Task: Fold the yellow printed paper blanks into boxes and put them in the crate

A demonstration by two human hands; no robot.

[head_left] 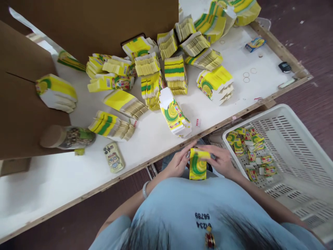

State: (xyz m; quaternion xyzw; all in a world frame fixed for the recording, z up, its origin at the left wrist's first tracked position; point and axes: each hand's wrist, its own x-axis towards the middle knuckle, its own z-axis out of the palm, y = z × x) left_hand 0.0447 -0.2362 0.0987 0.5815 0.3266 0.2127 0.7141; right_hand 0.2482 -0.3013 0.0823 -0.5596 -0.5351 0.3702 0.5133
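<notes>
Close to my body, just below the table's front edge, I hold a small yellow and green cardboard box (198,165). My left hand (178,162) grips its left side, with a ring on one finger. My right hand (220,160) is at the top right of the box, its fingers on a yellow flap and slightly blurred. On the table in front of my hands lies a stack of flattened boxes (173,113) with white flaps. To my right a white plastic basket (291,139) holds several small boxes (252,156) of the same print.
Many bundles of flat yellow boxes (175,74) cover the table (145,139). Left of them are a phone (113,158) and a jar (75,137). Large brown cartons (104,27) stand behind. Rubber bands (246,77), a blue box (255,44) and a black object (284,67) lie right.
</notes>
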